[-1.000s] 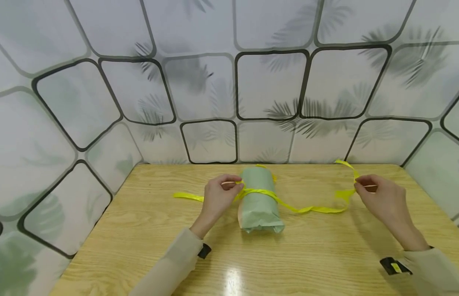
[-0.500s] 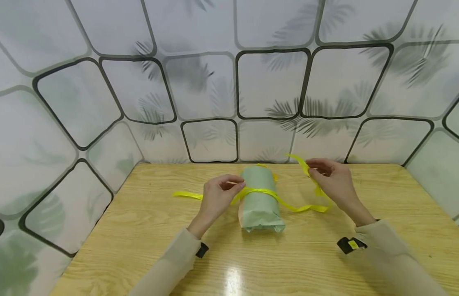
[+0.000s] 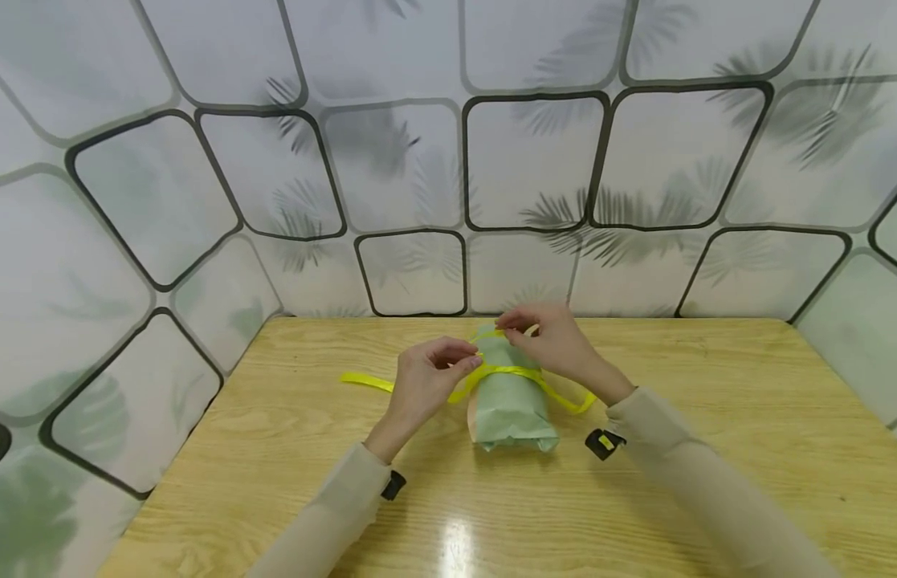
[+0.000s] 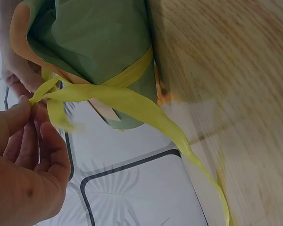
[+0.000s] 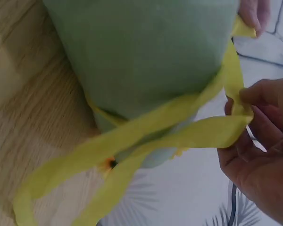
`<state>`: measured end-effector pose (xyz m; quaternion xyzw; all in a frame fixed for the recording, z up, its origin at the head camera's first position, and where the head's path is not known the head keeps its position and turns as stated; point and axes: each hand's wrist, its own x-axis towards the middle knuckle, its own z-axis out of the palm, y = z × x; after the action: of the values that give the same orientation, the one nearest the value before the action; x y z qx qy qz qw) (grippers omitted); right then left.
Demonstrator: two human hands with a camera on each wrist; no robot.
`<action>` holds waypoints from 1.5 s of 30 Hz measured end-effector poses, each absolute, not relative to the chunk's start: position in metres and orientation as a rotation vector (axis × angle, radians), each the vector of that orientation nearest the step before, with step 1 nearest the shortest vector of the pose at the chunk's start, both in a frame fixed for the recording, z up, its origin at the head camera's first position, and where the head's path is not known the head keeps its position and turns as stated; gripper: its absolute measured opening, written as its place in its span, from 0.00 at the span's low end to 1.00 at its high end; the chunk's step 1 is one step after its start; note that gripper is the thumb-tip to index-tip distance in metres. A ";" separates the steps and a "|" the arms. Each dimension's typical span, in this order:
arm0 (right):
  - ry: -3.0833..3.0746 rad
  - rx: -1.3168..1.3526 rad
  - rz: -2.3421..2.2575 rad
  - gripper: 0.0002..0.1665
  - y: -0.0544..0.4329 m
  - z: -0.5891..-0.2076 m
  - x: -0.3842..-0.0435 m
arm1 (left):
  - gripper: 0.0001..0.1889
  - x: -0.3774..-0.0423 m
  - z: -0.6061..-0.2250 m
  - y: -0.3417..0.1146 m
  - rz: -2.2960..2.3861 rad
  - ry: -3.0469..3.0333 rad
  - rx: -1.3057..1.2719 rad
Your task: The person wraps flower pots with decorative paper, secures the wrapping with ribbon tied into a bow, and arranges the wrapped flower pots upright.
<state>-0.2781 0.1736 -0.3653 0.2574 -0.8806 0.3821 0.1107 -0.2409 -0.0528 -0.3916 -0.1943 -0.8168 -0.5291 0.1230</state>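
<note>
A bundle wrapped in green paper (image 3: 513,413) lies on the table, with a yellow ribbon (image 3: 511,371) round its middle. At its left side my left hand (image 3: 425,385) pinches the ribbon between thumb and fingertips; the left wrist view shows a gathered loop there, and one ribbon tail (image 4: 155,115) hangs down from it. My right hand (image 3: 552,339) is above the bundle's far end, pinching the other length of ribbon (image 5: 217,132), which loops round at the right. Yellow-orange petals of a flower (image 5: 108,165) peek out at the bundle's far end in the right wrist view.
The wooden table (image 3: 289,482) ends at the back against a patterned curtain or wall covering (image 3: 535,160), which also rises on both sides. A ribbon tail (image 3: 364,380) stretches left across the tabletop.
My right hand has swung from the far right leftward to above the bundle, bringing its length of ribbon along. My left hand has stayed almost still, pinching the ribbon.
</note>
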 end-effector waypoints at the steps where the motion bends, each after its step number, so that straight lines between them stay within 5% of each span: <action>1: -2.606 0.796 1.108 0.11 0.170 -0.365 -0.277 | 0.07 -0.241 -0.391 -0.053 -1.553 -2.385 -0.565; 15: -2.536 1.054 1.187 0.09 0.165 -0.377 -0.267 | 0.06 -0.242 -0.396 -0.051 -1.537 -2.379 -0.564; 37: -2.551 0.915 1.134 0.04 0.163 -0.376 -0.264 | 0.09 -0.271 -0.410 -0.062 -1.279 -2.730 -0.674; 45: -2.539 0.867 1.115 0.05 0.165 -0.376 -0.263 | 0.10 -0.275 -0.383 -0.100 -1.265 -2.758 -0.732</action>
<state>-0.2634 0.1647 -0.3762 0.2963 -0.8678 0.3811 0.1180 -0.2746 -0.1002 -0.3833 -0.2346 -0.8835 -0.4053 0.0101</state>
